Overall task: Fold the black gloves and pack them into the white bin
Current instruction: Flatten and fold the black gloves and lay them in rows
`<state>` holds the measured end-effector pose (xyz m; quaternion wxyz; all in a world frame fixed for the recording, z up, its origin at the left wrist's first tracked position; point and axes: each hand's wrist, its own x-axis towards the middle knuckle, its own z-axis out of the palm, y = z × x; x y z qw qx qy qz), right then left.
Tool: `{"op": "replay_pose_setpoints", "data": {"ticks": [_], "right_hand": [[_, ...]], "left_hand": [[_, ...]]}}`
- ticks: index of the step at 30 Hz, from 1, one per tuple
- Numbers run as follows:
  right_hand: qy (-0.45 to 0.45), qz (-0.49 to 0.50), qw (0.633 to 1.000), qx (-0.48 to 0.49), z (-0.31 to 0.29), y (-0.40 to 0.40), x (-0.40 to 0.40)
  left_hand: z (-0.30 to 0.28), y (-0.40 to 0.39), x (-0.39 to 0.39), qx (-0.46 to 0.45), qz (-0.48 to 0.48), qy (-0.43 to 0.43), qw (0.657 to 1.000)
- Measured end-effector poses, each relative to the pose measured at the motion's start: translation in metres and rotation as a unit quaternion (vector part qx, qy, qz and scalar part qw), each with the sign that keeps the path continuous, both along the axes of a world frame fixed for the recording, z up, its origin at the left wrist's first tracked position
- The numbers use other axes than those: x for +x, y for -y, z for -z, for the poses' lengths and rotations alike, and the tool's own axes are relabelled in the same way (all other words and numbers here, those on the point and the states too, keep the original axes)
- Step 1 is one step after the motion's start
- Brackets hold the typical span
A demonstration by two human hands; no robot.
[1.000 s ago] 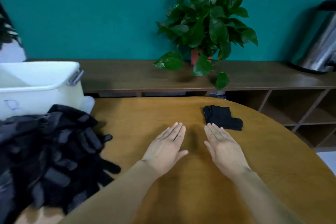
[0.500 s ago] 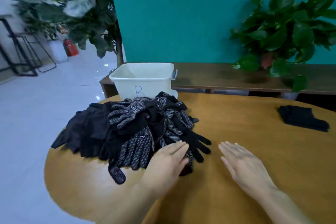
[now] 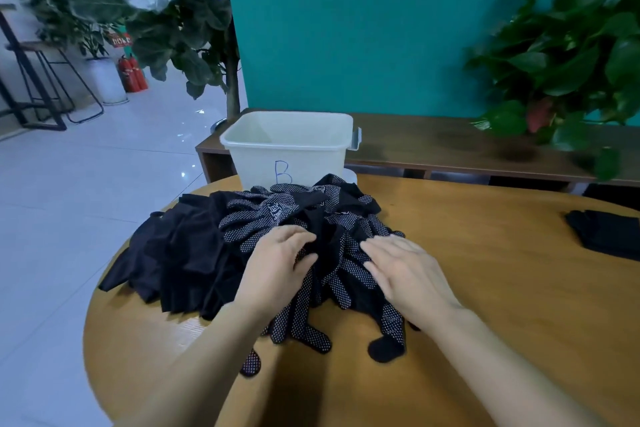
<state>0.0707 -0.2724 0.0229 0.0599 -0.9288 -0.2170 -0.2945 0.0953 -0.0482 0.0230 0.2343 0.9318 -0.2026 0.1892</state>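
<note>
Gloves, head view, the only one: a loose black heap (image 3: 277, 246) on the left half of the round wooden surface (image 3: 485, 305), its far edge touching the front wall of the white bin (image 3: 287, 152), which is marked with a blue "B" and shows nothing inside from this angle. Many gloves show white grip dots on the palm side; others at the left of the heap are plain black knit. Left hand (image 3: 277, 263) lies on the middle of the heap, fingers slightly curled into the fabric, thumb out to the right; whether that grip pinches one glove or only presses, cannot tell. Right hand (image 3: 405, 270) lies just beside it on the dotted gloves, fingers straight and together, flat on the cloth, holding nothing. One folded black item (image 3: 606, 232) sits well apart at the right edge. Handling, as judgement: light, limp knit, no stiffness, nothing fragile; dotted faces will catch on each other, so gloves are likely to drag neighbours along when lifted. Best hold looks to be the cuff or palm of a top glove, pinched clear, other hand pinning the heap. Loose fingers near the front edge are poor holds, since they stretch and tangle.
</note>
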Motion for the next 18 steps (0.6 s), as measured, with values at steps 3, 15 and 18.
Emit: {"op": "replay_pose_setpoints", "data": {"ticks": [3,15,18], "right_hand": [[-0.018,-0.014,1.000,-0.014,-0.007,-0.020,0.027],[-0.146,-0.042,0.988,0.013,-0.013,-0.053,0.056],[-0.154,-0.031,0.978,0.138,-0.027,-0.047,0.042]], "left_hand": [[0.004,0.003,0.020,0.005,0.019,-0.007,1.000],[0.013,-0.005,0.038,0.001,0.051,-0.024,0.998],[0.000,-0.005,0.034,-0.042,0.050,-0.037,0.997]]}}
